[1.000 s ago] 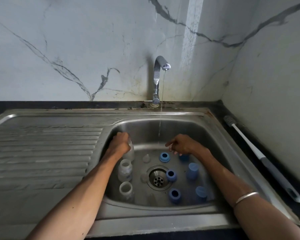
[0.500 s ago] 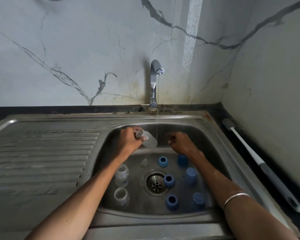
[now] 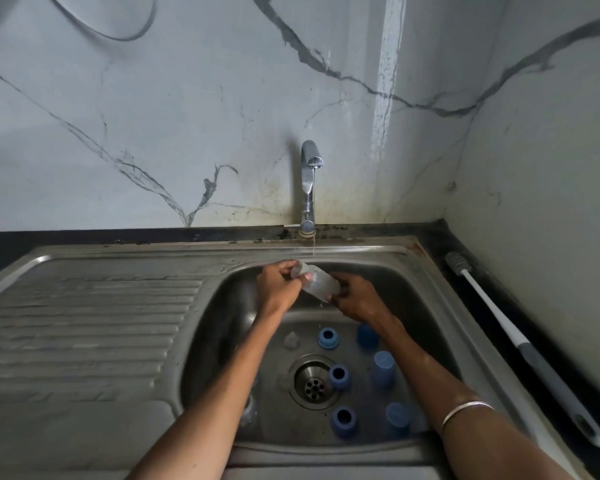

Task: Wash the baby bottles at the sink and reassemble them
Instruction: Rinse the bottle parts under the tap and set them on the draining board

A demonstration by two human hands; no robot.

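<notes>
A clear baby bottle (image 3: 317, 280) lies tilted under the thin stream from the tap (image 3: 309, 183), over the back of the sink basin (image 3: 222, 323). My left hand (image 3: 278, 289) grips its neck end and my right hand (image 3: 355, 299) holds its base end. On the basin floor lie blue screw rings (image 3: 338, 376), blue caps (image 3: 383, 368) and a clear teat (image 3: 291, 340) around the drain (image 3: 312, 384). Another clear bottle (image 3: 248, 412) shows partly beneath my left forearm.
A ribbed steel drainboard (image 3: 84, 334) stretches to the left of the basin. A long bottle brush (image 3: 520, 344) with a white and grey handle lies on the dark counter at the right, beside the wall. Marble wall stands behind.
My left hand lifted the clear bottle from the basin floor up to the stream. My right hand came over and took hold of the bottle's base end. The view tilted up.
</notes>
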